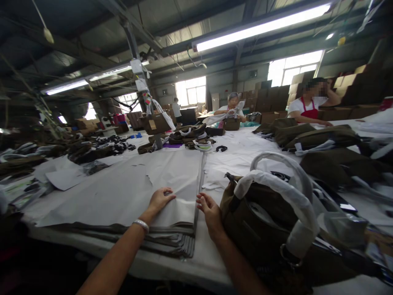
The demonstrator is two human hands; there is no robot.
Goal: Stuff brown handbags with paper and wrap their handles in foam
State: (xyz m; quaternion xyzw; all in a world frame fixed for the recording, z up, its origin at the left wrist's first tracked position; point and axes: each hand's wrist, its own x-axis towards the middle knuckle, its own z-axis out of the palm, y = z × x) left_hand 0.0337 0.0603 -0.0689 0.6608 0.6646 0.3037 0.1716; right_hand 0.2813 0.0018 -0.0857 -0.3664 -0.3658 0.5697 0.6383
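A wide stack of thin grey-white sheets [119, 192] lies on the table, its near edges dark, layered and uneven. Palm down on the top sheet, near the stack's right side, rests my left hand [160, 200], thumb and fingers apart. My right hand [211, 209] is at the stack's right edge, fingers a little bent and apart; no object shows in it. Whether those fingertips touch the edge I cannot tell. Close on the right of that hand stands a dark olive handbag [254, 221], its two handles [278, 186] wrapped in white material.
More olive bags [319, 137] lie on the right of the white-covered table [236, 151]. Dark parts and bags [190, 133] are heaped at mid-table. Loose white paper [66, 174] lies left. Across the table are a person handling a bag [231, 123] and a person in a red apron [308, 108].
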